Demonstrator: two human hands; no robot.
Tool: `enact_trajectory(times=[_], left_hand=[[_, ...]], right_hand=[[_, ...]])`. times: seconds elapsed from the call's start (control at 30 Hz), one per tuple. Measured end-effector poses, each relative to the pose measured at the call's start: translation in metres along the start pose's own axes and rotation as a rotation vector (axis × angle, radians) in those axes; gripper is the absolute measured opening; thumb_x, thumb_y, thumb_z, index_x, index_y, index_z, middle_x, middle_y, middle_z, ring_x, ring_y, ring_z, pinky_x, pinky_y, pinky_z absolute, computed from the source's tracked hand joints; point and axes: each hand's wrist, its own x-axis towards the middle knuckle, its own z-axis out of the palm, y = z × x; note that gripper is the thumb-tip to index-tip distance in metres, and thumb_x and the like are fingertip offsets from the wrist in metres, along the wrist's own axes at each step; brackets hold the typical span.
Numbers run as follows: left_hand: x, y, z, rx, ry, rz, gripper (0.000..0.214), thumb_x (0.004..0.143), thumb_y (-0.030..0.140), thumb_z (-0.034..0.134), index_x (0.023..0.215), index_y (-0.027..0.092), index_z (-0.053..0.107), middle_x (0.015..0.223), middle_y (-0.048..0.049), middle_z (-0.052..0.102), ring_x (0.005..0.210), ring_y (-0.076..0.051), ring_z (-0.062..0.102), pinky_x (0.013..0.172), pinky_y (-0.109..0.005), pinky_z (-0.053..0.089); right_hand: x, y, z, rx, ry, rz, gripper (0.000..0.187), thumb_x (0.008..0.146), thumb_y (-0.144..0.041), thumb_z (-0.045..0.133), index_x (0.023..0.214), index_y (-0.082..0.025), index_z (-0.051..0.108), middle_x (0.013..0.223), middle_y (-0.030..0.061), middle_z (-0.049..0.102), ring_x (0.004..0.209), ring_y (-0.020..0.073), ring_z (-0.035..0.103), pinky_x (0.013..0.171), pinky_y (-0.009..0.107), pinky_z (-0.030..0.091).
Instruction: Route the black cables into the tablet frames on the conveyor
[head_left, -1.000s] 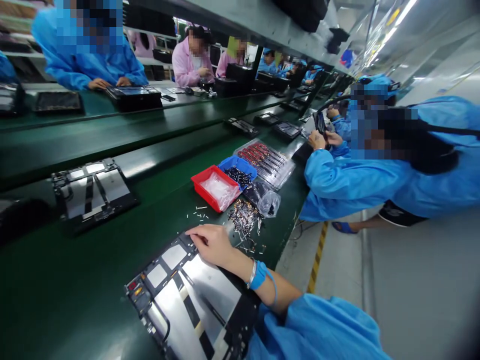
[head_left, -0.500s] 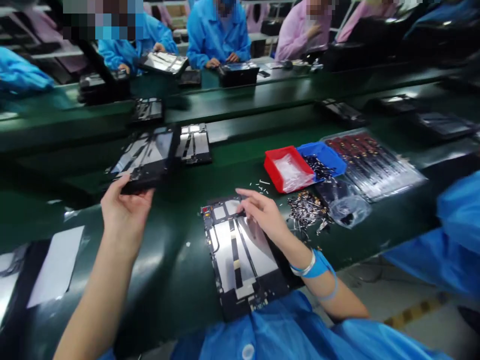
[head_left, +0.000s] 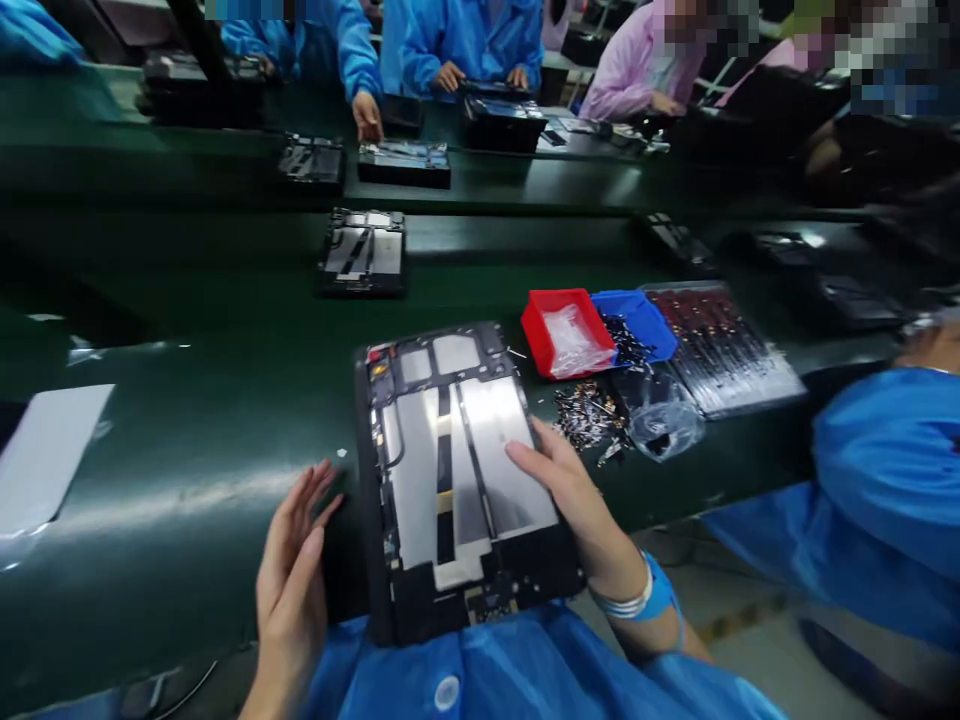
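1 tablet, long axis fwd; R hand pinching rt edge; L hand fingers parted

The left hand is raised above its wrist, fingers loosely extended, thumb held apart, palm turned inward. The right hand is closed in a grip with its thumb on top; its fingers seem to curl underneath, though they are mostly hidden.

Blue smock, white button, blue wristband, apparently silver bangle.
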Motion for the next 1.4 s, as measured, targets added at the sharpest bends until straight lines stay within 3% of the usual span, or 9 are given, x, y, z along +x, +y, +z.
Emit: enact_trajectory(times=[0.1, 0.3, 0.47, 0.53, 0.73, 0.93, 1.03, 1.2, 1.4], left_hand=[[-0.003, -0.01, 0.021, 0.019, -0.106, -0.08, 0.055, 0.085, 0.043, 0.065, 0.138, 0.037, 0.053, 0.154, 0.0029, 0.04, 0.146, -0.025, 0.029, 0.12, -0.038, 0.025], [-0.006, -0.015, 0.033, 0.155, -0.155, -0.081, 0.058, 0.085, 0.039, 0.067, 0.14, 0.041, 0.048, 0.155, 0.0119, 0.035, 0.148, -0.021, 0.022, 0.123, -0.033, 0.013], [0.007, -0.009, 0.03, 0.033, -0.14, -0.149, 0.054, 0.081, 0.035, 0.072, 0.133, 0.036, 0.058, 0.149, 0.0057, 0.046, 0.145, -0.024, 0.031, 0.123, -0.039, 0.016], [0.013, -0.005, 0.033, -0.013, -0.117, -0.195, 0.052, 0.077, 0.036, 0.075, 0.127, 0.035, 0.063, 0.146, 0.0035, 0.051, 0.143, -0.026, 0.035, 0.122, -0.042, 0.017], [0.024, 0.003, 0.036, -0.055, -0.051, -0.271, 0.05, 0.066, 0.038, 0.083, 0.114, 0.032, 0.071, 0.134, -0.0006, 0.062, 0.137, -0.03, 0.044, 0.122, -0.048, 0.018], [0.032, 0.009, 0.026, 0.04, -0.093, -0.265, 0.048, 0.064, 0.04, 0.082, 0.111, 0.032, 0.072, 0.132, -0.0002, 0.062, 0.137, -0.034, 0.042, 0.121, -0.053, 0.018], [0.04, 0.028, 0.028, 0.144, -0.117, -0.119, 0.043, 0.069, 0.041, 0.077, 0.111, 0.038, 0.07, 0.134, 0.005, 0.06, 0.139, -0.033, 0.038, 0.122, -0.051, 0.023], [0.051, 0.067, 0.045, 0.239, -0.158, 0.223, 0.037, 0.076, 0.037, 0.068, 0.112, 0.047, 0.068, 0.131, 0.0128, 0.059, 0.137, -0.031, 0.041, 0.117, -0.047, 0.038], [0.059, 0.08, 0.061, 0.349, -0.332, 0.34, 0.035, 0.08, 0.036, 0.064, 0.114, 0.042, 0.066, 0.136, 0.0084, 0.056, 0.13, -0.034, 0.047, 0.106, -0.051, 0.047]], right_hand=[[-0.001, 0.017, -0.002, -0.259, -0.016, -0.114, 0.038, 0.079, -0.041, 0.062, 0.112, -0.023, 0.067, 0.097, 0.0045, 0.073, 0.091, 0.0222, 0.068, 0.082, 0.036, 0.054], [-0.005, 0.016, -0.033, -1.02, 0.314, -0.298, 0.016, 0.083, -0.037, 0.06, 0.082, -0.028, 0.073, 0.079, 0.002, 0.071, 0.076, 0.0207, 0.066, 0.071, 0.033, 0.053], [0.023, -0.032, -0.124, -1.131, 0.881, -0.14, 0.027, 0.087, -0.028, 0.046, 0.087, -0.018, 0.071, 0.098, 0.0161, 0.07, 0.098, 0.0326, 0.063, 0.086, 0.048, 0.046], [0.043, -0.05, -0.156, -1.239, 0.999, 0.155, 0.019, 0.081, -0.029, 0.055, 0.08, -0.019, 0.07, 0.089, 0.0142, 0.07, 0.096, 0.0326, 0.064, 0.082, 0.044, 0.047], [0.077, -0.062, -0.183, -1.286, 0.861, 0.278, 0.011, 0.068, -0.024, 0.067, 0.058, -0.02, 0.065, 0.066, 0.0065, 0.068, 0.073, 0.0246, 0.065, 0.067, 0.032, 0.045], [0.068, -0.078, -0.182, -1.336, 0.997, 0.152, 0.012, 0.067, -0.022, 0.061, 0.073, -0.019, 0.072, 0.074, 0.0088, 0.071, 0.075, 0.0254, 0.065, 0.071, 0.034, 0.048], [0.074, -0.087, -0.181, -1.335, 1.029, 0.098, 0.018, 0.069, -0.022, 0.059, 0.08, -0.018, 0.073, 0.081, 0.0111, 0.072, 0.08, 0.0254, 0.066, 0.074, 0.034, 0.049], [0.091, -0.081, -0.183, -1.416, 0.843, 0.321, 0.014, 0.067, -0.022, 0.065, 0.076, -0.016, 0.074, 0.082, 0.0122, 0.072, 0.086, 0.0286, 0.067, 0.073, 0.034, 0.048], [0.077, -0.083, -0.191, -1.404, 0.886, 0.289, 0.027, 0.081, -0.032, 0.057, 0.092, -0.018, 0.077, 0.087, 0.0118, 0.074, 0.088, 0.0275, 0.069, 0.074, 0.035, 0.05]])
